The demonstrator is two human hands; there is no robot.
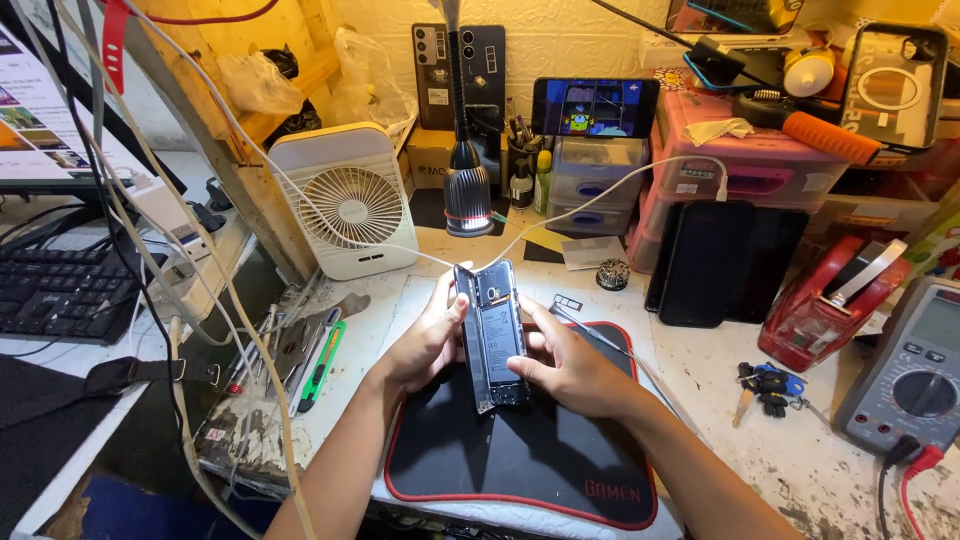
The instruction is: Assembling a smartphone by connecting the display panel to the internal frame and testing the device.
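Observation:
An opened smartphone with its insides showing is held upright-tilted over a black mat with red trim. My left hand grips its left edge, where a thin panel stands apart from the body. From the right, my right hand holds the lower right side, thumb on the exposed interior. A white cable runs to the phone's top end.
A small white fan and a desk lamp stand behind. Tools lie left of the mat, a keyboard further left. At right are dark phone panels, a red tape dispenser, a multimeter and pink drawers.

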